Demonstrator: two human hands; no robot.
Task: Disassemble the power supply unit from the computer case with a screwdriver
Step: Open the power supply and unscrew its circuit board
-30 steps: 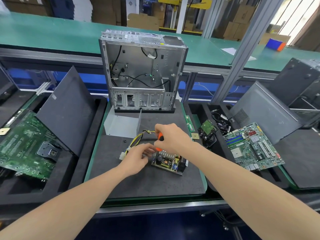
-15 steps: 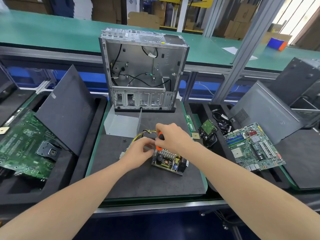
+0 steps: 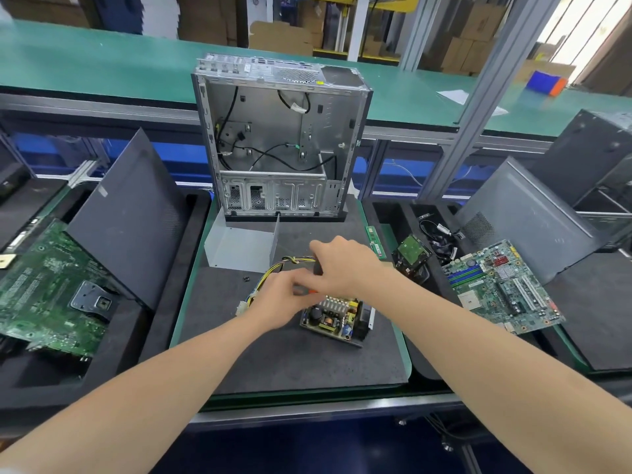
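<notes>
A person's two bare forearms reach over a dark foam surface at a workbench. The power supply unit lies flat on this surface, already out of the computer case, which stands upright and open just behind. The unit's cover is off, showing a bare circuit board with a finned heatsink, a black capacitor and a copper coil. A yellow-and-black cable bundle trails from it to the left, and a folded metal cover rests near the case.

The right hand is curled firmly round the handle of an orange-and-black screwdriver, held over the unit's back left corner. The left hand sits beside the tool's lower end with its fingers bent. It is blurred, so whether it pinches the shaft or only steadies it cannot be told.

The unit looks light and rigid but fragile. The upright parts and solder joints would probably not stand pressure, so the safest hold is likely the board's edges or the metal tray under it — not the heatsink or the cables.

Compared with a second ago, the left hand has moved up from the cable side to meet the screwdriver — the unit itself has not shifted.
</notes>
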